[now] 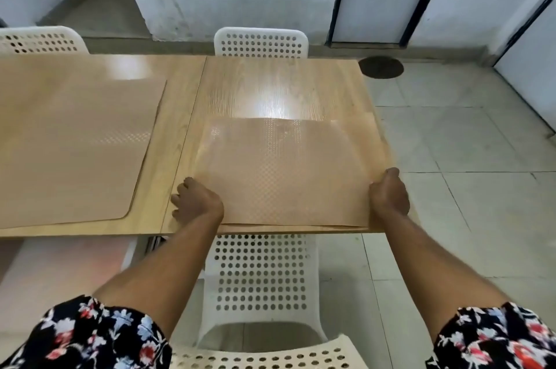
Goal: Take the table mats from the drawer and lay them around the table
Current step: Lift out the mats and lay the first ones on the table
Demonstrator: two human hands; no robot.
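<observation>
A tan, finely textured table mat (282, 170) lies on the right half of the wooden table (264, 83), its near edge along the table's front edge. My left hand (197, 201) holds the mat's left edge near the front corner. My right hand (389, 194) grips its right edge, fingers curled over it. The mat's far right corner lifts slightly off the wood. A second tan mat (75, 152) lies flat on the left half of the table.
A white perforated chair (261, 272) stands right below me, tucked at the table's front. Two more white chairs (261, 42) (39, 39) stand at the far side. Tiled floor (466, 173) spreads to the right, with a dark round drain cover (380, 67).
</observation>
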